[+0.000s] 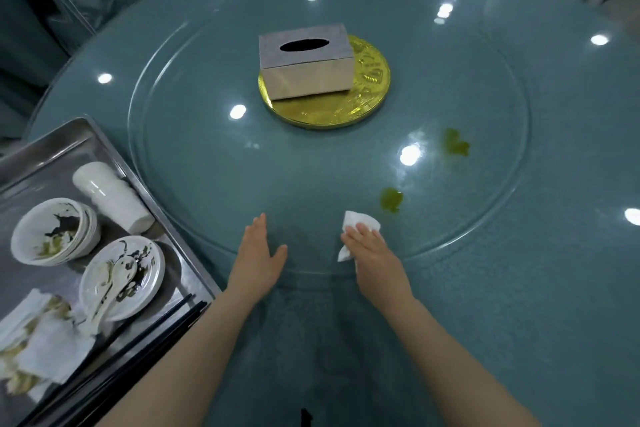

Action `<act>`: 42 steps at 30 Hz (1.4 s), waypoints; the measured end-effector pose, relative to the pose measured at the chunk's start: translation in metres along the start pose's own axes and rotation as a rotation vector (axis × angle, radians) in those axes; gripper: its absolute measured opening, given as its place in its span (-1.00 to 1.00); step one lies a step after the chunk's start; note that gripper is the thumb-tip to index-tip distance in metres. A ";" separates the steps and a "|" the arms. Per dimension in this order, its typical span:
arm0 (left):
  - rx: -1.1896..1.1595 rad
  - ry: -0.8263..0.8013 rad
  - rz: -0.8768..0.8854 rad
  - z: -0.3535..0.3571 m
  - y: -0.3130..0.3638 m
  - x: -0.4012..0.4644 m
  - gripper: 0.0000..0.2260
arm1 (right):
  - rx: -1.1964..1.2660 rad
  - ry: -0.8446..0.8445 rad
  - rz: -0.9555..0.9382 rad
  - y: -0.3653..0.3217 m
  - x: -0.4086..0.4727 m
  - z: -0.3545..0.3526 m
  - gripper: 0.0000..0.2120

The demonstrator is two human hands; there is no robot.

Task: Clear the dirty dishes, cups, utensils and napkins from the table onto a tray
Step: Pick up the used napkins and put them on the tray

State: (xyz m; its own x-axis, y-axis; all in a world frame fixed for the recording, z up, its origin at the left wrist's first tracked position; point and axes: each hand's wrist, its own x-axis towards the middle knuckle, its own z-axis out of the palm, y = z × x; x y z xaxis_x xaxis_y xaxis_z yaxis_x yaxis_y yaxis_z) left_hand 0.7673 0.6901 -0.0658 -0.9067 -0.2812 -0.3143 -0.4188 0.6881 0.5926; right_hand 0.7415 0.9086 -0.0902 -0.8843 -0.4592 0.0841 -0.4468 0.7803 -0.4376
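Two green smears (391,199) just beyond and right of the right grip (372,255), flat fingers pressing a crumpled white paper napkin (356,224) to the teal glass tabletop (519,288); left grip (258,253) released, farther off.

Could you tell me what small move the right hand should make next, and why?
Probably slide the right hand, which presses a napkin flat, forward-right onto the nearest green spill just beyond it, since that smear is unwiped.
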 end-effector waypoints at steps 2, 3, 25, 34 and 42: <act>0.013 0.023 -0.010 -0.001 -0.001 0.004 -0.33 | 0.003 0.066 0.051 0.020 -0.003 -0.011 -0.50; 0.018 0.037 -0.012 -0.001 -0.001 0.007 -0.32 | -0.009 0.080 0.127 0.034 -0.005 -0.016 -0.47; 0.075 0.005 -0.043 -0.023 -0.035 0.029 -0.17 | 0.102 -0.065 -0.060 -0.045 0.063 0.034 -0.48; 0.312 -0.185 -0.056 -0.027 -0.044 0.042 0.17 | 0.011 0.007 0.371 -0.020 0.101 0.019 -0.28; 0.399 -0.300 -0.080 -0.028 -0.042 0.046 0.31 | 0.005 -0.245 -0.082 -0.072 0.135 0.044 -0.33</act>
State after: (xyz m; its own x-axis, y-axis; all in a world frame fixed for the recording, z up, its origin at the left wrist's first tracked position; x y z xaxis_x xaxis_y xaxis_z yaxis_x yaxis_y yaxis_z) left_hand 0.7417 0.6294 -0.0840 -0.7938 -0.1796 -0.5811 -0.3819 0.8908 0.2462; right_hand 0.6597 0.7718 -0.0871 -0.7855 -0.6108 -0.0996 -0.5148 0.7343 -0.4425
